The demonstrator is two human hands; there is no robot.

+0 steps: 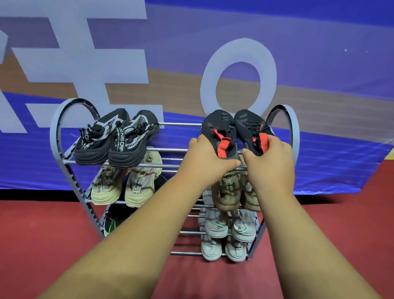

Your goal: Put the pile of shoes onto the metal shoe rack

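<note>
A grey metal shoe rack (56,132) with tiered bars stands on the red floor against a blue banner. My left hand (205,157) grips the heel of a black shoe with a red pull tab (218,127) at the right end of the top tier. My right hand (271,163) grips the heel of its twin (248,123) beside it. A black and grey pair (115,137) rests on the top tier's left. Beige sneakers (124,185) fill the second tier's left, olive shoes (228,193) its right. White sneakers (228,227) sit on the lower tiers at right.
A dark shoe with a green accent (111,223) lies low on the left, partly hidden by my left forearm. The blue banner (327,153) with large pale letters stands right behind the rack. Red floor (6,237) spreads in front and to both sides.
</note>
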